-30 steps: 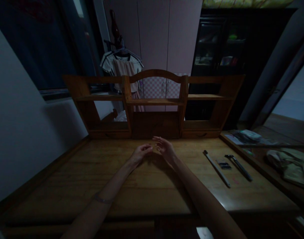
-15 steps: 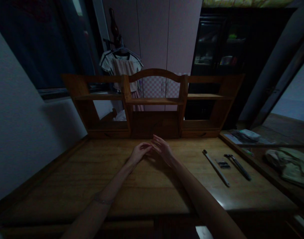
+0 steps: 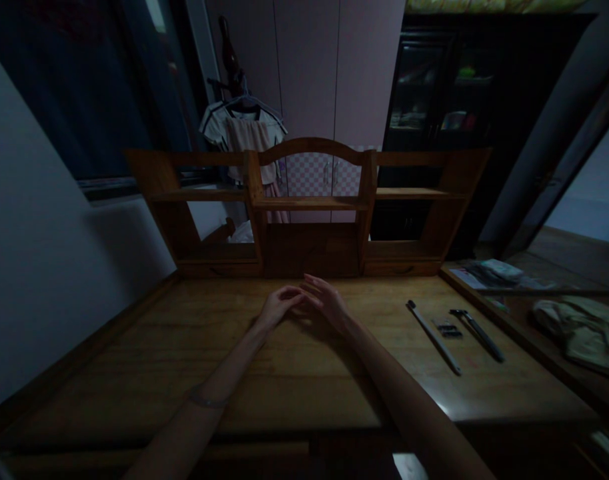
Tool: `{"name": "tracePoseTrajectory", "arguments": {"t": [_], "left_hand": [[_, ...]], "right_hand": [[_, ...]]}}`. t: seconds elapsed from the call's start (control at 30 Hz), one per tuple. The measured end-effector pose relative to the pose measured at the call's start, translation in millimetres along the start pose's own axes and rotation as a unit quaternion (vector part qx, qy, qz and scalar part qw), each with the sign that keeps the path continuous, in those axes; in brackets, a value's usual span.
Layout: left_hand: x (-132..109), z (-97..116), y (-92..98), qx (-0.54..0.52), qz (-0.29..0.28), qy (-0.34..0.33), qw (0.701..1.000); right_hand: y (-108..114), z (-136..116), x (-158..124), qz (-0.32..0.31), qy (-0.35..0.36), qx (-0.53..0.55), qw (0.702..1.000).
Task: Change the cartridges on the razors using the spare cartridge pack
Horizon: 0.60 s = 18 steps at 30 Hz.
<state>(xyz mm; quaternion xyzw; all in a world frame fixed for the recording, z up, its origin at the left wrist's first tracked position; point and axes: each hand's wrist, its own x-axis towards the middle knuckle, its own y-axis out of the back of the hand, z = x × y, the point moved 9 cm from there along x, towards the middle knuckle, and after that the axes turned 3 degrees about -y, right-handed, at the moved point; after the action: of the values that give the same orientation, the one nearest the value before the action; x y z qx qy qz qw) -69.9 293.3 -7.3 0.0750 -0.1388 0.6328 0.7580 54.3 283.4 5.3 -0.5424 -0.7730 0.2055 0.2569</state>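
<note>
Both my arms reach out over a wooden desk [image 3: 184,347] in a dim room. My left hand [image 3: 277,305] and my right hand [image 3: 327,300] meet above the middle of the desk, fingertips touching or nearly so. The fingers of each hand are loosely bent and slightly apart. Nothing shows in either hand. A thin band circles my left forearm [image 3: 204,401].
A wooden shelf unit [image 3: 309,203] stands along the desk's back edge. At the right of the desk lie a long thin tool [image 3: 433,337], a small dark piece [image 3: 447,328] and a dark pen-like tool [image 3: 477,335]. Further right, a side surface holds papers [image 3: 489,272] and cloth [image 3: 579,330].
My right hand has drawn a little closer to my left hand, so the fingertips now meet. The items on the desk have not moved.
</note>
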Motion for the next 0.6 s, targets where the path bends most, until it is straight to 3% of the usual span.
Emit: {"name": "tracePoseTrajectory", "arguments": {"t": [0.4, 0.5, 0.6], "left_hand": [[-1, -5, -8.5, 0.016, -0.038, 0.026, 0.999], [-2, -9, -2.3, 0.029, -0.001, 0.065, 0.997], [-5, -15, 3.4, 0.036, 0.016, 0.125, 0.991]], "right_hand": [[12, 10, 5, 0.04, -0.018, -0.05, 0.998], [16, -9, 6, 0.068, 0.007, -0.078, 0.995], [27, -53, 2, 0.122, 0.078, -0.114, 0.983]]}}
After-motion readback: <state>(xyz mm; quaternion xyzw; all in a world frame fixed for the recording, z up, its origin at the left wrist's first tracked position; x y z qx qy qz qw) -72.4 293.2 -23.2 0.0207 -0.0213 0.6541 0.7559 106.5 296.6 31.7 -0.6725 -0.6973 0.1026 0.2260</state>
